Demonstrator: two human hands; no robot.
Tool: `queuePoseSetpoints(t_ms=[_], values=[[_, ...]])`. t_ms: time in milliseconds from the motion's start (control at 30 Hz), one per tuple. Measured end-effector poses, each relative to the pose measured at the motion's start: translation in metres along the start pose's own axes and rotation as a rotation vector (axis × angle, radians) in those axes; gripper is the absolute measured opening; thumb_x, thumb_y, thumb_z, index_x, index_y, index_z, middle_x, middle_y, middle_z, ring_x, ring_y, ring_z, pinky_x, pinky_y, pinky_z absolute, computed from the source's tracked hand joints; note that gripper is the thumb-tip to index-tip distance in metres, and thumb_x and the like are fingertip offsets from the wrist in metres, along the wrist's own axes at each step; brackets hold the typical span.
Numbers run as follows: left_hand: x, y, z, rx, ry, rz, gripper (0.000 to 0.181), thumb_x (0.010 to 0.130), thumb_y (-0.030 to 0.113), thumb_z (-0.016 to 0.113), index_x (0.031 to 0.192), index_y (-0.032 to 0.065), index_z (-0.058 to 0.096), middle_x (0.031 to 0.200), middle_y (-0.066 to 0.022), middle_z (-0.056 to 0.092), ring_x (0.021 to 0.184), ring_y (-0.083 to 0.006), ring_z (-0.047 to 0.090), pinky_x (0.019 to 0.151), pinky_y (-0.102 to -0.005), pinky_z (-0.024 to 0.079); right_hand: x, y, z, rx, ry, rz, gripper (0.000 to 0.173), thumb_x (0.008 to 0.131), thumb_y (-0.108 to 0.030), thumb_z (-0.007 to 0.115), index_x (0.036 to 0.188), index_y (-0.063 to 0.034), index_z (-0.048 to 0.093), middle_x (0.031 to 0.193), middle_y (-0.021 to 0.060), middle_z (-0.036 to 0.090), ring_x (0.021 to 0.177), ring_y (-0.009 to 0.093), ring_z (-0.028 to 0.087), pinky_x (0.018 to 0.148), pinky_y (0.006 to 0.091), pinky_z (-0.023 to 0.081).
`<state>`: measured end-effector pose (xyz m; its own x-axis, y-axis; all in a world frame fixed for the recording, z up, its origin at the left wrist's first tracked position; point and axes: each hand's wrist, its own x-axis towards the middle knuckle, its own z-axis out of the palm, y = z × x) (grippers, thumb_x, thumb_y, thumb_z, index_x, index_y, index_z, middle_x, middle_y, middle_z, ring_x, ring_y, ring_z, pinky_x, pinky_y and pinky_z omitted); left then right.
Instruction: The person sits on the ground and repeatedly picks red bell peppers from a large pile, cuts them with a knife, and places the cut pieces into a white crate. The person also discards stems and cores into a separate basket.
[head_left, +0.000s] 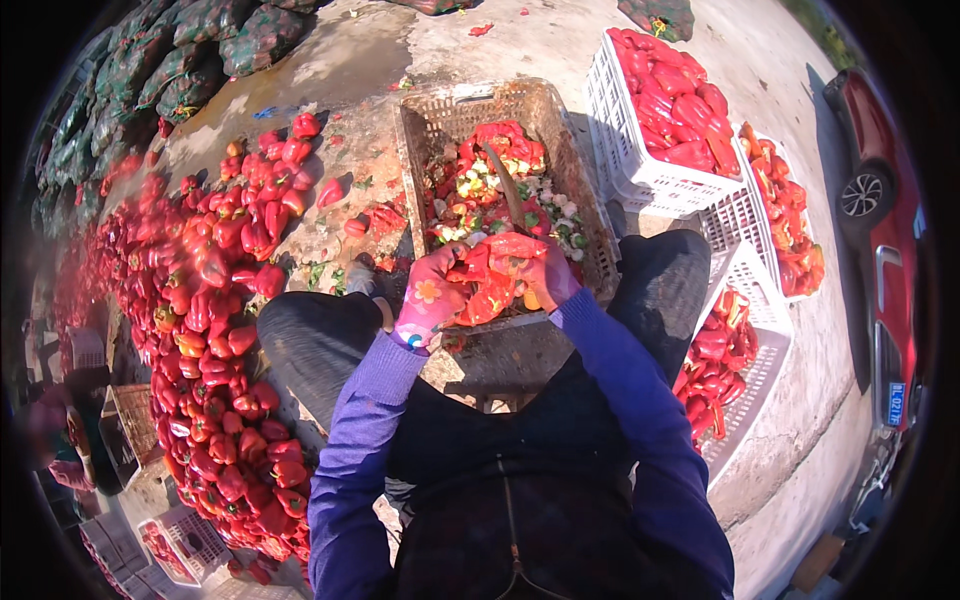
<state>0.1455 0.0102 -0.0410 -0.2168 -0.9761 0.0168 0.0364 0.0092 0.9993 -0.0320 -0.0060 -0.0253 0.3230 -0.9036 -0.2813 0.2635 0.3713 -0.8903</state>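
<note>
My left hand (433, 289), in a pink flowered glove, grips the left side of a torn-open red bell pepper (489, 279). At the pepper's right side, my right hand (550, 276) has its fingers closed on it, partly hidden by the flesh. Both hands are above the near end of a dirty plastic crate (581, 176) between my knees. Inside that crate lie red pepper scraps (501, 139) and pale cores with green stems (559, 214). A curved brown stick-like piece (504, 184) slants up from just beyond the pepper.
Whole red bell peppers (217, 375) form a large heap at left. White crates of red peppers (660, 176) (780, 322) stand at right. Filled mesh sacks (187, 82) are piled at upper left. Another person's arm (79, 446) shows at far left, and a parked red car (892, 225) at far right.
</note>
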Motion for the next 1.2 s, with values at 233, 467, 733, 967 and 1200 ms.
queuePoseSetpoints(t_ms=[233, 467, 733, 967, 1200], values=[[0.003, 0.005, -0.011, -0.065, -0.231, -0.014, 0.044, 0.058, -0.022, 0.044, 0.096, -0.0012, 0.053, 0.092, -0.0016, 0.056, 0.087, -0.0096, 0.053, 0.077, -0.0222, 0.043, 0.006, 0.008, -0.005, 0.331, -0.023, 0.183, 0.011, 0.077, -0.011, 0.061, 0.085, -0.0086, 0.055, 0.063, -0.0022, 0.052, 0.04, 0.005, 0.038, 0.034, 0.0194, 0.029], [0.012, 0.005, -0.013, -0.042, -0.129, -0.171, 0.037, 0.063, -0.017, 0.049, 0.096, -0.0019, 0.054, 0.087, -0.0034, 0.059, 0.081, -0.0103, 0.054, 0.07, -0.0217, 0.044, 0.016, 0.026, -0.011, 0.492, 0.09, 0.289, 0.01, 0.075, -0.01, 0.061, 0.083, -0.0113, 0.056, 0.062, -0.0043, 0.048, 0.041, 0.004, 0.033, 0.038, 0.0196, 0.029], [-0.002, -0.01, -0.036, -0.431, 0.202, -0.248, 0.024, 0.072, -0.007, 0.055, 0.096, -0.0029, 0.054, 0.086, -0.007, 0.06, 0.078, -0.0156, 0.057, 0.071, -0.0247, 0.047, 0.039, -0.001, -0.071, 0.289, 0.499, -0.068, 0.007, 0.075, -0.011, 0.061, 0.072, -0.0055, 0.057, 0.054, 0.0003, 0.048, 0.043, 0.009, 0.044, 0.037, 0.0238, 0.037], [0.015, -0.005, -0.015, -0.708, 0.062, -0.384, 0.032, 0.081, 0.003, 0.046, 0.112, -0.0027, 0.043, 0.103, -0.0125, 0.054, 0.099, -0.0257, 0.053, 0.083, -0.0369, 0.047, 0.076, 0.059, -0.104, -0.806, 0.546, 0.048, 0.034, 0.067, -0.025, 0.065, 0.091, -0.0015, 0.057, 0.077, 0.0133, 0.059, 0.068, 0.024, 0.056, 0.058, 0.0356, 0.044], [0.05, 0.052, 0.049, -0.53, -0.189, -0.059, 0.033, 0.087, 0.009, 0.044, 0.118, -0.0021, 0.04, 0.112, -0.0125, 0.05, 0.103, -0.0223, 0.05, 0.088, -0.0346, 0.043, -0.053, -0.077, -0.117, -0.498, 0.677, -0.338, 0.019, 0.069, -0.017, 0.067, 0.079, -0.0025, 0.061, 0.063, 0.0043, 0.059, 0.051, 0.01, 0.052, 0.041, 0.0224, 0.038]])
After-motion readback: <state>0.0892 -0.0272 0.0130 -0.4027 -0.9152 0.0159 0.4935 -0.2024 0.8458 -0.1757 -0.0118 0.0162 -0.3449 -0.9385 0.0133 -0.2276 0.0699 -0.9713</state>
